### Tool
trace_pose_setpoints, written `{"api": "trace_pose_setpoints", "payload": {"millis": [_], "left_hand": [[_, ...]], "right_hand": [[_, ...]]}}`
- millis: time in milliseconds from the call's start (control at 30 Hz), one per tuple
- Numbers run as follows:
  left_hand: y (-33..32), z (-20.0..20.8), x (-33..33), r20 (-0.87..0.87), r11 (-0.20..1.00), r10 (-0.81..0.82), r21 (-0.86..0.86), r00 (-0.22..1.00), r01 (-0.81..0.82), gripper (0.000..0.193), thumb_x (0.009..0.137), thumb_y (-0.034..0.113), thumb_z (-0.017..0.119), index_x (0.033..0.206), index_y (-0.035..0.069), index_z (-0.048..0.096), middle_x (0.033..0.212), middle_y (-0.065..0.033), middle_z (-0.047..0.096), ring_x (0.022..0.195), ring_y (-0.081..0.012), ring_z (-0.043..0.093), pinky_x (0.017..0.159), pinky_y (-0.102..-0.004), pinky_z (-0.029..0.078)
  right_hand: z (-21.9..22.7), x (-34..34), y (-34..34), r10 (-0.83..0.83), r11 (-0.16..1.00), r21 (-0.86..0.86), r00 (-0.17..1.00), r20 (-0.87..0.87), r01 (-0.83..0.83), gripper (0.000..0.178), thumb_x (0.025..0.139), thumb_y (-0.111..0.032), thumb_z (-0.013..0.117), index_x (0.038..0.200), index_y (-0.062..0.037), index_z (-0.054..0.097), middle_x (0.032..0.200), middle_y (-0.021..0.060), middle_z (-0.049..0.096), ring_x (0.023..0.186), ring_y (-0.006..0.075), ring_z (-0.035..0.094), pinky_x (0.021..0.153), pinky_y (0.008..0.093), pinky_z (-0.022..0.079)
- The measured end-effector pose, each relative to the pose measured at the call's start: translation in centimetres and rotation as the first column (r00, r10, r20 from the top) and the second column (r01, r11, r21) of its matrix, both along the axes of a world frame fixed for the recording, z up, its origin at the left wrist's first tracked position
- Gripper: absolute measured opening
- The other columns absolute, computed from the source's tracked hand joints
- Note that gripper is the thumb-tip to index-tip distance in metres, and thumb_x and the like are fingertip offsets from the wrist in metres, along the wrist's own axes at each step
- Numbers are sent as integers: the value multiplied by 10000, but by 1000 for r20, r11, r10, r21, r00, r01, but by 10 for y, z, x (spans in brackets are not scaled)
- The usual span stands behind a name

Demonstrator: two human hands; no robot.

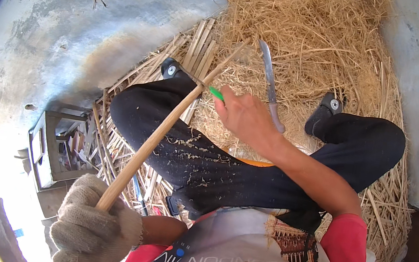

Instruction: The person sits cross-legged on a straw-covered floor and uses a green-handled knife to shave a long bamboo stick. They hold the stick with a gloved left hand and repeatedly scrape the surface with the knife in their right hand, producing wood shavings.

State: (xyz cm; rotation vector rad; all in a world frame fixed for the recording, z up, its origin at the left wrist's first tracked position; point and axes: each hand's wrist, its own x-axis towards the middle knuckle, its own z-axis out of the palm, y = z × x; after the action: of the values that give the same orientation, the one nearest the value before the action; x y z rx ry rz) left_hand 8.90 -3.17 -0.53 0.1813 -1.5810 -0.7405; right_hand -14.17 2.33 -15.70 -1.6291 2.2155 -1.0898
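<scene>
My left hand (pixel 93 228), in a knitted work glove, is closed round the thick near end of a long tapering bamboo strip (pixel 153 141). The strip slants away over my left thigh, its thin end toward the straw. My bare right hand (pixel 249 116) grips the green handle of a small knife (pixel 216 94). Its thin dark blade lies across the strip, pointing to the upper left; whether it cuts in cannot be made out. Just beyond my right hand, a large machete (pixel 269 72) rests on the straw with its handle toward me.
Loose straw-like shavings (pixel 309 20) are heaped between my feet and beyond. Split bamboo strips (pixel 201 47) lie by my left foot. Pale curls cling to my dark trousers (pixel 198 167). A wooden frame (pixel 48 144) stands at left, and worn walls (pixel 101 15) close in both sides.
</scene>
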Motion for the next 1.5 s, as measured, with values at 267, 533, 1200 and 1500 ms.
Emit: {"api": "trace_pose_setpoints", "payload": {"millis": [267, 533, 1200, 1500], "left_hand": [[0, -1, -3, -52, 999, -21, 31, 998, 22, 454, 990, 363, 445, 599, 172, 315, 454, 19, 365, 358, -118, 323, 429, -313, 353], [4, -8, 1, -101, 995, 6, 104, 995, 5, 455, 989, 357, 458, 599, 174, 310, 460, 26, 348, 366, -111, 299, 459, -315, 350], [9, -3, 6, -73, 988, -101, 109, 992, 109, 422, 931, 312, 521, 594, 175, 307, 453, 51, 254, 360, -85, 259, 456, -302, 302], [-1, -14, -8, -55, 993, -80, 86, 995, 84, 403, 904, 284, 535, 584, 171, 317, 457, 48, 277, 366, -92, 287, 452, -302, 314]], "right_hand": [[-45, -41, -3, -137, 975, 185, 990, 46, 126, 272, 1019, -243, 537, 1008, 21, 601, 543, 209, 574, 483, 404, 611, 459, 501, 485], [-15, -13, -7, -11, 997, 74, 984, 176, -2, 249, 1002, -234, 561, 976, 11, 600, 538, 218, 571, 497, 405, 616, 483, 506, 489], [-30, -13, -9, -66, 995, 87, 990, 126, 55, 313, 1023, -261, 535, 1019, 44, 604, 510, 178, 560, 415, 325, 583, 413, 463, 444], [-27, -14, -1, -85, 994, 88, 984, 157, 72, 275, 1001, -251, 574, 983, 20, 617, 526, 211, 569, 468, 398, 609, 442, 499, 469]]}}
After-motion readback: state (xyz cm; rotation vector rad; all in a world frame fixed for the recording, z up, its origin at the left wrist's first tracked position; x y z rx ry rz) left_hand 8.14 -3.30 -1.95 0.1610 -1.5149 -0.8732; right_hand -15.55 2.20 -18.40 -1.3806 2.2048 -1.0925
